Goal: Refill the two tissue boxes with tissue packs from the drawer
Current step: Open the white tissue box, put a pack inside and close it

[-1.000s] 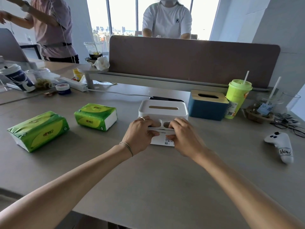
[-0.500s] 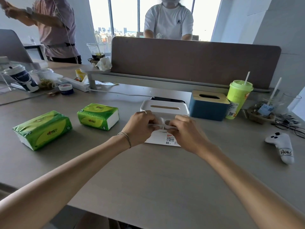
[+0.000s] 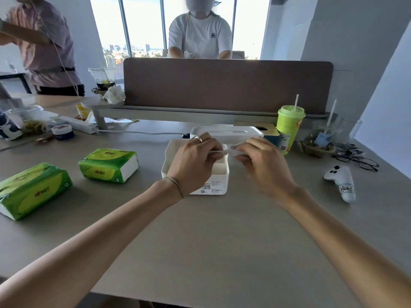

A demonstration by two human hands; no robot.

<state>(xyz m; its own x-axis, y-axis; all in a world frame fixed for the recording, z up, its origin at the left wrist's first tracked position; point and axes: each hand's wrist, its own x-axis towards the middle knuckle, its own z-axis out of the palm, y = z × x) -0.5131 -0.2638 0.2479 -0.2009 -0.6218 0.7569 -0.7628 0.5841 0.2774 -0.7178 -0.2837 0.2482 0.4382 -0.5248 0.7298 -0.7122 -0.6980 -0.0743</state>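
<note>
Reading "Hood" on white toy (image 3: 340, 182)

the white tissue box (image 3: 216, 174) looks like smooth matt plastic, a printed paper label on its near face. left of the box, two green tissue packs (image 3: 109, 164) (image 3: 33, 190) wear glossy film. the table (image 3: 200, 241) under the box is matt, faintly grained laminate. behind the box, the divider (image 3: 226, 85) looks like matt brown cloth.

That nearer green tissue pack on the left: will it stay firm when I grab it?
The green tissue pack probably gives under the fingers: its wrapper looks like thin, glossy film, creased at the ends. It seems light and may feel slick. Lying flat, it should slide rather than roll.
</note>
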